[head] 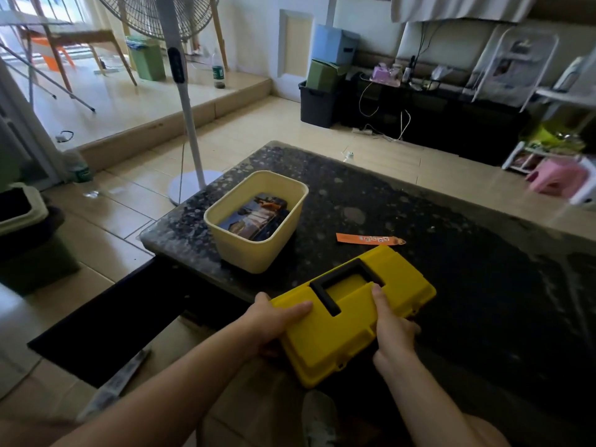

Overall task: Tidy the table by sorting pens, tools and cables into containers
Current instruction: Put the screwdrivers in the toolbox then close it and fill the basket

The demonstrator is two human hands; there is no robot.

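A yellow toolbox [348, 321] with a black handle and its lid down overhangs the near edge of the dark speckled table [451, 240]. My left hand [277, 321] grips its left end, thumb on the lid. My right hand [393, 330] holds its right side, thumb up near the handle. Beyond it stands a pale yellow tub [258, 221] with a printed card or packet inside. An orange strip [369, 239] lies flat on the table to the right of the tub.
A standing fan [185, 101] rises just past the table's left corner. A dark bin with a pale rim [22, 221] sits on the floor at left. A low black cabinet [435, 121] and a pink stool [558, 180] stand behind.
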